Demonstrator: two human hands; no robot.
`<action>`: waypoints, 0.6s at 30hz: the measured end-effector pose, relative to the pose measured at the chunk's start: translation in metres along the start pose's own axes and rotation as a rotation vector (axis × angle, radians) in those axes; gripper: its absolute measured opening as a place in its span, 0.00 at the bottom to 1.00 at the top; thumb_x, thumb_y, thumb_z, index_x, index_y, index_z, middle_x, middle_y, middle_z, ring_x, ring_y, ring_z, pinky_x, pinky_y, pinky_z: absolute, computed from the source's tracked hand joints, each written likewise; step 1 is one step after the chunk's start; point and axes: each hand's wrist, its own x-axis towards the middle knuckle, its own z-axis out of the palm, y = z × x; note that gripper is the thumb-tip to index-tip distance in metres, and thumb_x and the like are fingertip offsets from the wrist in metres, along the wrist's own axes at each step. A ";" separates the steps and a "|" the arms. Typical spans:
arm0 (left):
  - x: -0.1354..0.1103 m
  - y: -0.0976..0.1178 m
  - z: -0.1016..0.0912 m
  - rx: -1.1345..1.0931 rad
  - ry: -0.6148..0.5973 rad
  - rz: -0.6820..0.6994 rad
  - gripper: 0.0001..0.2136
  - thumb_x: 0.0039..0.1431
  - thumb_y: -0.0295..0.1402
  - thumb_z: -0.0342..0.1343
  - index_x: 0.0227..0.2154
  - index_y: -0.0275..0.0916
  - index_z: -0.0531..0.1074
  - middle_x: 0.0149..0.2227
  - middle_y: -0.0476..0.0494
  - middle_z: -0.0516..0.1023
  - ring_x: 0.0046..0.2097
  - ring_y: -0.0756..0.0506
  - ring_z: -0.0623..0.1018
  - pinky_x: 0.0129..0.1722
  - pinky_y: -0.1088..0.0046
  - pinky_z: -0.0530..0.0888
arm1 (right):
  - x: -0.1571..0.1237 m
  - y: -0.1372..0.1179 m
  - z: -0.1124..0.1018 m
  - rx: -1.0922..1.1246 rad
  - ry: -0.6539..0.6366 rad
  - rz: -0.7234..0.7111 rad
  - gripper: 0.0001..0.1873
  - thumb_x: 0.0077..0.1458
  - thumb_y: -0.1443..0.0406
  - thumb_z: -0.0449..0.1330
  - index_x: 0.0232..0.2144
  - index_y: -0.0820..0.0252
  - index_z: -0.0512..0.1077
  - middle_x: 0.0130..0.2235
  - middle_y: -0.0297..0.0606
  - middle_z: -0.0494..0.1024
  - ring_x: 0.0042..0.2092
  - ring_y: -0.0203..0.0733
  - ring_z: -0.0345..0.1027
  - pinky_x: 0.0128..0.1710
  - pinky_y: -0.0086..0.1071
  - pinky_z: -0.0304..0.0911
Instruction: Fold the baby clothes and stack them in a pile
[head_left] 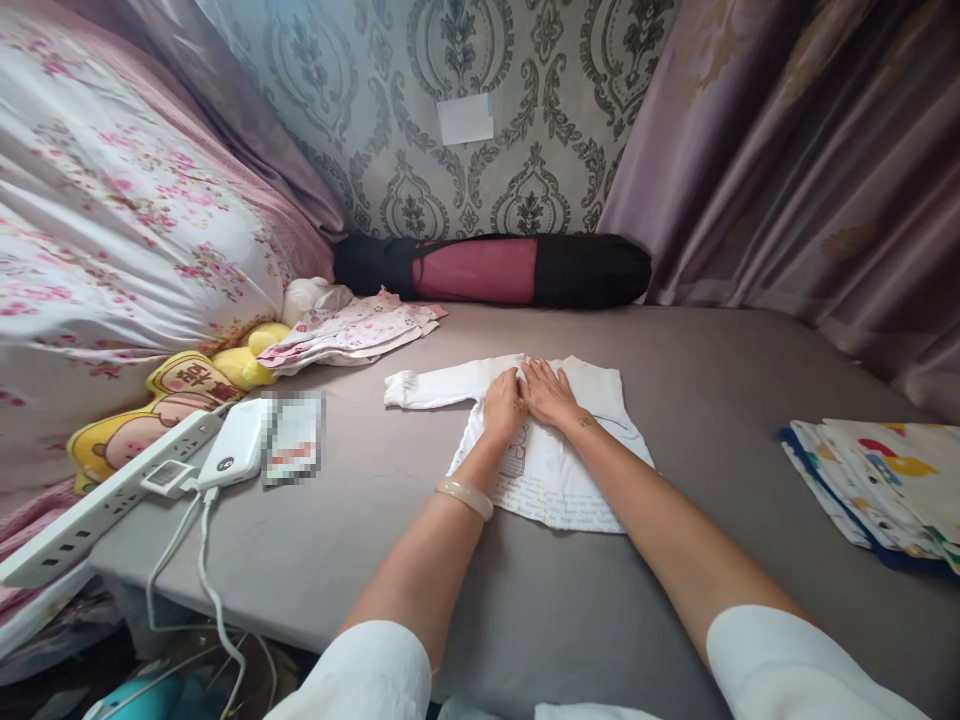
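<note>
A small white long-sleeved shirt [555, 490] lies on the grey sheet in front of me. One sleeve [439, 386] stretches out to the left, while the right side looks folded inward. Grey print shows on its front, partly covered by my arm, and small lettering runs along the hem. My left hand [504, 405] rests on the upper part of the shirt, palm down, with a pale bangle on its wrist. Touching it on the right, my right hand [550, 392] lies flat with its fingers spread on the cloth. Neither hand holds anything visible.
Folded printed cloths [877, 490] lie at the right edge. On the left are a power strip [112, 500], a white power bank [234, 445] with cables, yellow plush toys [247, 357] and pink-patterned clothes [352, 330]. A long black-and-red bag [476, 270] lies against the wall.
</note>
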 end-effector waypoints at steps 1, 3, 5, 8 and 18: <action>0.001 0.001 -0.001 -0.003 -0.007 -0.009 0.19 0.64 0.26 0.42 0.56 0.32 0.65 0.55 0.32 0.74 0.57 0.42 0.72 0.60 0.63 0.67 | 0.001 0.000 0.000 -0.005 -0.001 0.003 0.32 0.68 0.57 0.33 0.69 0.63 0.48 0.71 0.41 0.46 0.71 0.48 0.34 0.68 0.50 0.32; 0.003 0.002 -0.004 -0.028 -0.034 -0.034 0.19 0.63 0.26 0.42 0.56 0.35 0.66 0.54 0.34 0.75 0.57 0.42 0.73 0.58 0.63 0.68 | 0.002 0.001 -0.001 -0.011 -0.015 0.007 0.32 0.68 0.57 0.34 0.69 0.63 0.48 0.71 0.41 0.45 0.71 0.48 0.34 0.68 0.50 0.32; 0.004 0.001 -0.010 -0.087 -0.076 -0.068 0.19 0.63 0.26 0.44 0.56 0.37 0.66 0.55 0.36 0.75 0.56 0.42 0.74 0.57 0.63 0.70 | 0.003 -0.001 -0.003 -0.014 -0.039 0.020 0.32 0.67 0.58 0.34 0.69 0.64 0.48 0.71 0.43 0.45 0.71 0.49 0.35 0.68 0.52 0.33; 0.004 -0.002 -0.026 -0.190 -0.089 -0.100 0.19 0.61 0.25 0.45 0.54 0.38 0.68 0.54 0.38 0.76 0.54 0.43 0.75 0.55 0.65 0.71 | 0.004 -0.010 -0.008 -0.030 -0.025 0.008 0.32 0.66 0.61 0.37 0.68 0.68 0.48 0.71 0.46 0.45 0.71 0.49 0.34 0.68 0.53 0.32; 0.000 -0.064 -0.109 0.103 0.272 -0.329 0.15 0.61 0.27 0.46 0.47 0.36 0.73 0.47 0.35 0.76 0.50 0.40 0.75 0.54 0.61 0.68 | 0.017 -0.048 0.009 -0.013 -0.005 -0.054 0.34 0.67 0.56 0.33 0.68 0.72 0.47 0.71 0.45 0.44 0.71 0.44 0.32 0.68 0.46 0.28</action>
